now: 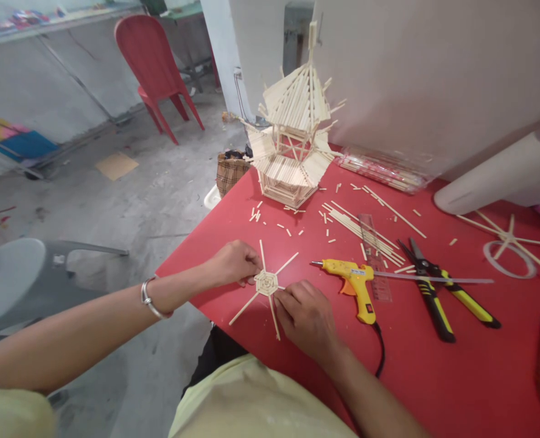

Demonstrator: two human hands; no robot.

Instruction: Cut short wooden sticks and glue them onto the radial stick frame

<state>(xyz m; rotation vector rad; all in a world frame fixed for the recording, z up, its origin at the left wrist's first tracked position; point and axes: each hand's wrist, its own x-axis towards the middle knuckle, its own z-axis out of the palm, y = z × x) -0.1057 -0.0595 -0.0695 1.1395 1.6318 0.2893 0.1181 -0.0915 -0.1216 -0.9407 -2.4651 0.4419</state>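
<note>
A small web-like piece of thin sticks, a hexagonal centre with spokes, lies on the red table near its left corner. My left hand is curled, fingertips pinching the piece's left edge. My right hand is closed with fingertips pressing on its right edge. A yellow glue gun lies just right of my right hand, nozzle pointing left.
A tall pagoda-like stick model stands at the table's far edge. Loose sticks, a ruler, yellow-handled cutters, a tape ring with a second stick star and a packet of sticks lie about. A red chair stands on the floor.
</note>
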